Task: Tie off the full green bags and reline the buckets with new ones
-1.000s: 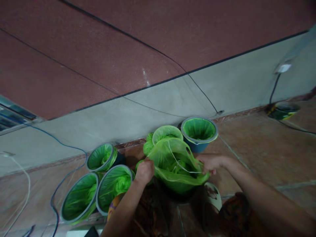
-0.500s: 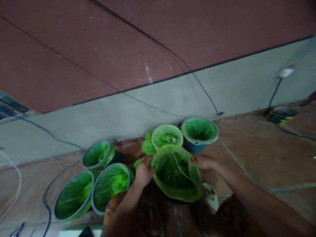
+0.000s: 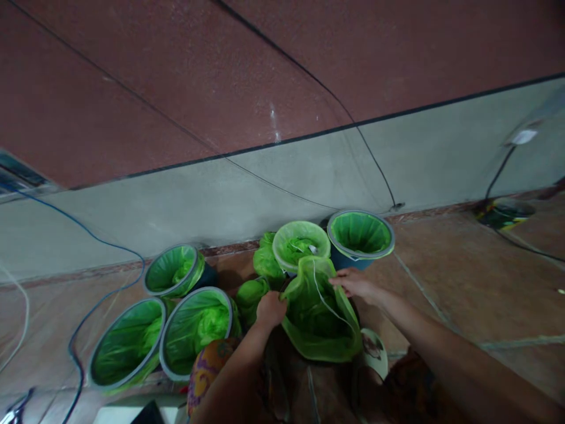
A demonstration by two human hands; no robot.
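L hand [image 3: 271, 309] & R hand [image 3: 354, 284], fingers closed, grip opp. sides of translucent lime-green plastic bag [image 3: 315, 321]; blue, grey-rimmed round bucket [image 3: 339, 259] nr brown tiled floor [image 3: 441, 253]'s wall edge.

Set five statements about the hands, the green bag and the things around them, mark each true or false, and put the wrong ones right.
1. The left hand grips the edge of the green bag. True.
2. The right hand is well clear of the bag. False: its fingers are on the bag's edge, across the opening from the left hand.
3. The bag's mouth is gathered shut. False: it is spread open.
4. A white string shows at the bag's opening. True.
5. The blue cable runs down the right side of the picture. False: it runs down the left side.
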